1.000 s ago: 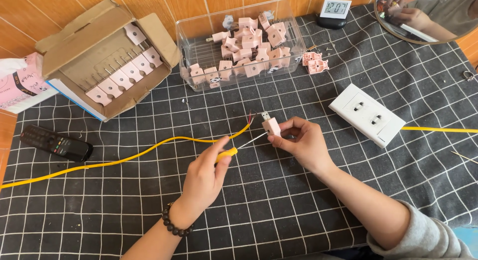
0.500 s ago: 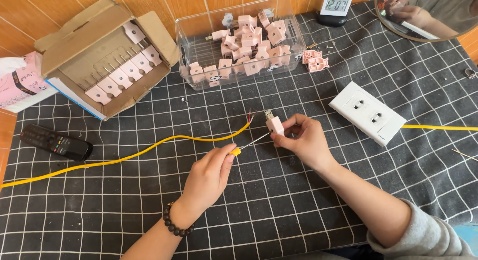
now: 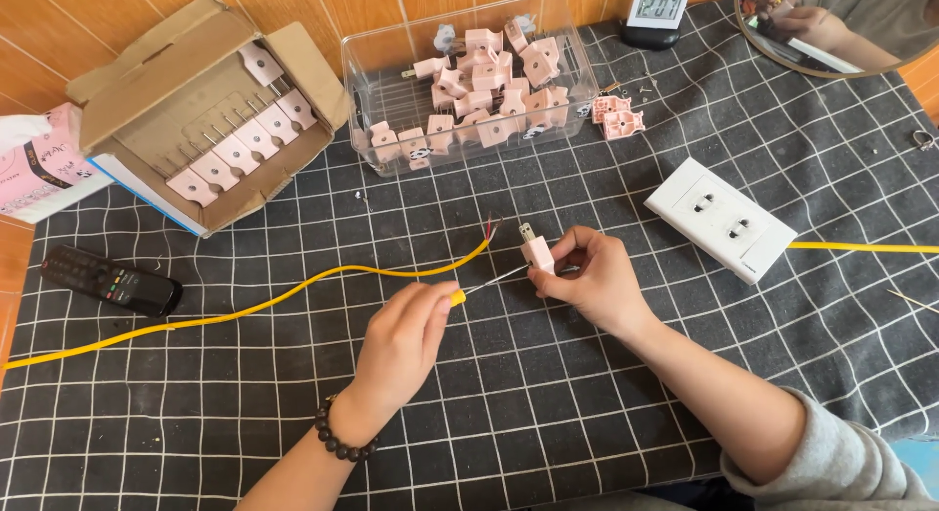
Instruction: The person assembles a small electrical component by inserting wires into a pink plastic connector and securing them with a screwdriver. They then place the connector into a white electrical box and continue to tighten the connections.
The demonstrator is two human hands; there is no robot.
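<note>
Your screwdriver tip now meets the pink plug

Your right hand (image 3: 594, 281) is pinched shut on the pink plug (image 3: 537, 254), held above the checked cloth (image 3: 587, 403); your left hand (image 3: 406, 330) is clamped on the yellow-handled screwdriver (image 3: 479, 287), whose thin shaft has closed in since a second ago and now appears to touch the plug's side, so the fastening looks under way. The yellow cable (image 3: 293, 294) lies just behind with bared ends free, the white socket (image 3: 719, 221) well to your right

hands (image 3: 406, 340) 2 | remote (image 3: 110, 279) 1 | wall socket (image 3: 722, 220) 1 | clock (image 3: 655, 10) 1
</note>
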